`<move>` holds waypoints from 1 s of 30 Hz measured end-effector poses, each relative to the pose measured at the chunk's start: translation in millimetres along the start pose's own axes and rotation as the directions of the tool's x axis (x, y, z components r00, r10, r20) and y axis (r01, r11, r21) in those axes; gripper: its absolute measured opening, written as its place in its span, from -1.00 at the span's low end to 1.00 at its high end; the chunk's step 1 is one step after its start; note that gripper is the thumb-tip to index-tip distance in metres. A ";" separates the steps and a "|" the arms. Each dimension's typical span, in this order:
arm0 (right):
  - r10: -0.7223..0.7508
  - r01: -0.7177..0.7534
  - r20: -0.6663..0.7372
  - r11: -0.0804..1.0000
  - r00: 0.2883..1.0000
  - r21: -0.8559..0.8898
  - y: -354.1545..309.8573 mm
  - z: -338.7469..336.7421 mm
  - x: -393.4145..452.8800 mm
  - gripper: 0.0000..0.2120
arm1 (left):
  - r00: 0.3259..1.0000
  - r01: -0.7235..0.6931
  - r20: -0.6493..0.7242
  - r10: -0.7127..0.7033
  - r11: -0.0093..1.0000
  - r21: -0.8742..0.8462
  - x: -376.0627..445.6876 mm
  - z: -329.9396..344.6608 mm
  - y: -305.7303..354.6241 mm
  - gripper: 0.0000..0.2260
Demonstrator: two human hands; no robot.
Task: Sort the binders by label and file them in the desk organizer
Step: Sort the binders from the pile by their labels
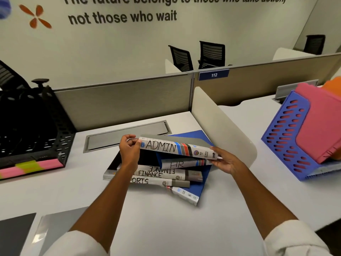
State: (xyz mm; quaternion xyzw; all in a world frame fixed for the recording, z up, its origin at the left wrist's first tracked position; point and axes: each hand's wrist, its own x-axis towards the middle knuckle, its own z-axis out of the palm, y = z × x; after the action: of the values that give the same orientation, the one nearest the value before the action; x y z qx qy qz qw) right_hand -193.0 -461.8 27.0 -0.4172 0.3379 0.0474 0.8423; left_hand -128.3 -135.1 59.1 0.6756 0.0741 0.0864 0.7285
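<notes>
A binder labelled ADMIN [166,147] is held just above a stack of binders at the desk's middle. My left hand [129,150] grips its left end with fingers curled over the top edge. My right hand [224,161] holds its right end from below. Under it lie a binder marked HR [178,164], two marked FINANCE [156,172], one whose label reads "PORTS" past my forearm [147,181], and a blue binder [191,189] at the bottom. A black mesh desk organizer [46,133] with pink and yellow-green labels stands at the far left.
A blue perforated file rack [284,137] with pink and orange folders stands at the right. A curved beige divider [225,126] rises beside the stack. A grey cable hatch [127,134] is set in the desk behind it. Grey partition panels [121,97] close off the back.
</notes>
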 end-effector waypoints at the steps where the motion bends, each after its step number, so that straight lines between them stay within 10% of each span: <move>1: -0.004 0.003 0.014 1.000 1.000 0.012 6.2 1.7 -7.8 -0.77 | 1.000 0.004 -0.011 -0.004 1.000 -0.020 -3.7 -5.5 2.2 -0.79; 9: -0.171 0.173 -0.030 0.981 0.985 0.091 70.8 26.2 -68.5 -0.82 | 0.994 -0.042 -0.102 0.030 0.992 -0.118 -45.5 -51.2 15.1 -0.52; 14: -0.226 0.223 -0.006 0.957 0.974 0.186 115.0 47.0 -105.7 -0.75 | 0.972 0.211 -0.042 -0.232 0.937 -0.279 -77.6 -75.6 17.7 -0.11; 19: -0.235 0.215 0.071 0.953 0.969 0.212 164.0 72.8 -138.5 -0.62 | 0.934 0.356 0.205 -0.292 0.801 -0.482 -109.7 -98.4 -0.6 -0.22; 30: -0.088 0.065 0.184 0.990 0.979 0.127 230.8 62.1 -152.9 -0.41 | 0.923 0.327 0.023 -0.385 0.749 -0.576 -141.2 -124.2 -34.8 -0.62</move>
State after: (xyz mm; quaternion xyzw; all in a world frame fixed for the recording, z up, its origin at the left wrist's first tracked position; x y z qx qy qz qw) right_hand -360.9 -235.8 -8.4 -0.3719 0.2421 0.0340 0.8955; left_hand -292.8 -48.9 13.7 0.3953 0.2077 -0.0034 0.8948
